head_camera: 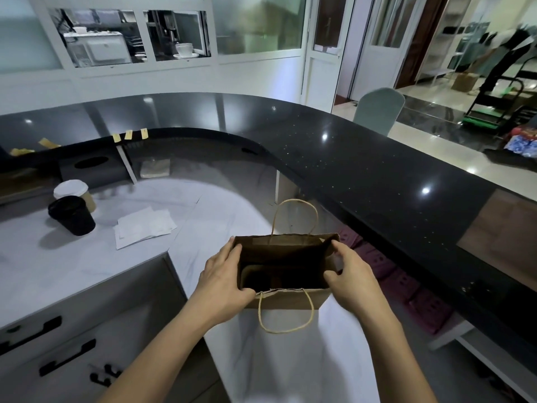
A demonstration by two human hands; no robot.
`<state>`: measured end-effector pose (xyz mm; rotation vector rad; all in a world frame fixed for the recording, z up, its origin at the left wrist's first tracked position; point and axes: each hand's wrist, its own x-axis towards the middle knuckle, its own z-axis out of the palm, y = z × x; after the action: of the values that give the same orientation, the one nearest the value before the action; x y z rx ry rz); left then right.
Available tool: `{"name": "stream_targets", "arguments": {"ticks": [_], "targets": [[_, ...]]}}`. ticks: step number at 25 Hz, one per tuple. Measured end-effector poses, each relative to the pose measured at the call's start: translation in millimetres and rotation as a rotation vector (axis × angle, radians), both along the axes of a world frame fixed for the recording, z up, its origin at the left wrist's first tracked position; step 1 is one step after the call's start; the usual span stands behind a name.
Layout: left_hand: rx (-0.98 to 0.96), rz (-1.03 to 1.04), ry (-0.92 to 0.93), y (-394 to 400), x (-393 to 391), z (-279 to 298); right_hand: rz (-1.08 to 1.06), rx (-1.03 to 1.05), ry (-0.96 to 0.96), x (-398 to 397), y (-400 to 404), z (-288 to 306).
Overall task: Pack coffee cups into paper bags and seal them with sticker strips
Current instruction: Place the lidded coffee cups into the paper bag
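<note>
We start at the far left, where two lidded coffee cups stand together on the pale marble-look worktop (72,271): a black cup (72,215) in front and a tan cup with a white lid (72,191) just behind it, touching or nearly so. To their right lies a small stack of white paper sheets (143,226), flat on the same surface. Above them, three yellow sticker strips (128,135) hang from the inner edge of the raised counter. Moving toward the centre, our left hand (222,282) grips the left wall of the brown paper bag (286,299), fingers curled over the rim and into the mouth, thumb on the near edge. The bag stands upright on the worktop in front of us with its mouth opening upward and spread into a wide rectangle, its long axis running left to right; the inside is dark (what sits at the bottom we cannot make out). One twisted paper handle (295,216) rises from the far rim, and the near handle (286,315) droops down over the front panel. Our right hand (353,276) holds the right wall the same way, fingertips hooked over the rim and thumb pressing at the near corner. Further right curves the glossy black speckled counter (363,170), beyond it a pale green chair (379,110), white glazed partitions, a door and a shiny tiled floor.
</note>
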<state>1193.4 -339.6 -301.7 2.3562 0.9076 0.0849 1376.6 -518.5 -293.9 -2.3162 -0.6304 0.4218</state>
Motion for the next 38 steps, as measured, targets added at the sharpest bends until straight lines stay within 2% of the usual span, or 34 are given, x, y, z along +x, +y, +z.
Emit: {"name": "stream_targets", "arguments": {"ticks": [5, 13, 24, 38], "targets": [[-0.010, 0.020, -0.082, -3, -21, -2, 0.008, 0.086, 0.036, -16, 4, -1], [-0.099, 0.144, -0.216, 15, -71, 0, 0.140, 0.129, 0.046, -42, 41, 5], [-0.119, 0.322, -0.271, 51, -155, 3, 0.354, 0.143, 0.004, -95, 122, 5], [-0.119, 0.479, -0.301, 123, -283, 3, 0.534, 0.090, -0.026, -211, 224, 3]]}}
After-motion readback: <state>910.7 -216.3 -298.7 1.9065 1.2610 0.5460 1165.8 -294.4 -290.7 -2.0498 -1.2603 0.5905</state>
